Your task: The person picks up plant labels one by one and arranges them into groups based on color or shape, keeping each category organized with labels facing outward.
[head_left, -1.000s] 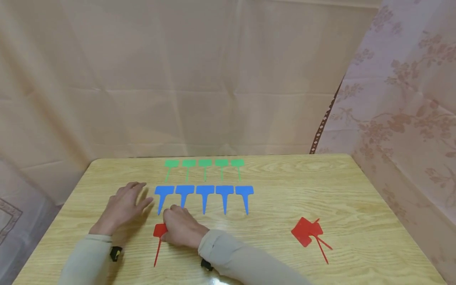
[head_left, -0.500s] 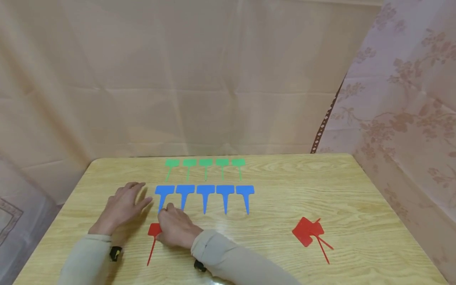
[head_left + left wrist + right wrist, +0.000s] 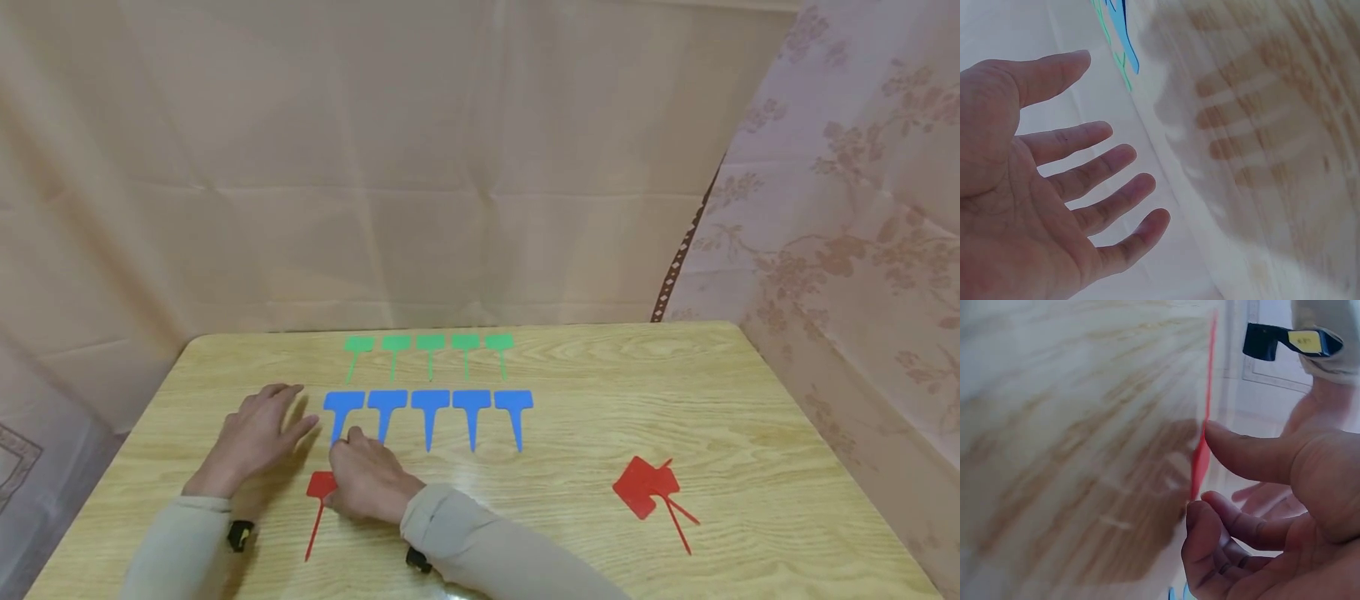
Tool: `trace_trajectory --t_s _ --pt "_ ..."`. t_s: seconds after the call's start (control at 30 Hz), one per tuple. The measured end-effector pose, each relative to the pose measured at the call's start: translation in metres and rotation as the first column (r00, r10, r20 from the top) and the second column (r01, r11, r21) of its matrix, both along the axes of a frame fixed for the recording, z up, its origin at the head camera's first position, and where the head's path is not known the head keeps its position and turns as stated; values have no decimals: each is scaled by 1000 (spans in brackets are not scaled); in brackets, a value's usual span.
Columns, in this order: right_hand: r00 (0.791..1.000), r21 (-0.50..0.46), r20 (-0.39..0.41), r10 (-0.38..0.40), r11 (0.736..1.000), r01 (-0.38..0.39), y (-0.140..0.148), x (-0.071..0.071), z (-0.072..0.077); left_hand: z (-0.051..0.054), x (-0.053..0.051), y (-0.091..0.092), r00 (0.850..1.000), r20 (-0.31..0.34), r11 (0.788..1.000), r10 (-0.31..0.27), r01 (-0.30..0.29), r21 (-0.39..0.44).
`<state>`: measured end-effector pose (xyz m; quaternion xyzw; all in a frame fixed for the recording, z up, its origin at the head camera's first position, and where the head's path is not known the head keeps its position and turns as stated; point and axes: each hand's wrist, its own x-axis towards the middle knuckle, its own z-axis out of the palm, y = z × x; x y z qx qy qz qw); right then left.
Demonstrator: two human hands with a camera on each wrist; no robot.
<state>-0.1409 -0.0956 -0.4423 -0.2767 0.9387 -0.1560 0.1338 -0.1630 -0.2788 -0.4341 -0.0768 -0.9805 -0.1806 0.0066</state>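
A red T-shaped plant label [image 3: 321,483] lies at the front left of the table, its thin stem pointing towards me. My right hand [image 3: 375,479] pinches its head; in the right wrist view the thumb and index finger touch the red label [image 3: 1200,465] at opposite edges. Part of the head is hidden by the hand in the head view. My left hand [image 3: 255,437] is held over the table left of the blue labels, fingers spread. Nothing lies in the left palm [image 3: 1035,200] in the left wrist view.
Behind the right hand is a row of several blue plant labels [image 3: 431,402], with two stems partly covered. Farther back runs a row of several green labels [image 3: 431,342]. Overlapping red labels [image 3: 637,487] lie to the right. A curtain [image 3: 450,167] hangs behind the wooden table [image 3: 600,392].
My right hand has shifted a little to the left, and the red plant label has moved left with it. The left hand has stayed almost still.
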Motion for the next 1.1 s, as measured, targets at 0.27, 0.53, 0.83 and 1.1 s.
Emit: trace_trajectory --t_s 0.27,0.53,0.83,1.1 --pt "1000 -78 26 -14 997 16 36 -7 11 6 10 6 994 27 992 -109 107 66" --pt "998 -137 -13 -60 989 58 118 -20 17 8 22 13 946 184 959 -266 240 152" --pt "984 -168 -36 -173 972 164 219 -26 18 1 20 10 932 219 948 -289 246 204" --pt "965 -157 -38 -261 955 252 297 -20 27 -3 17 8 938 203 945 -280 232 231"
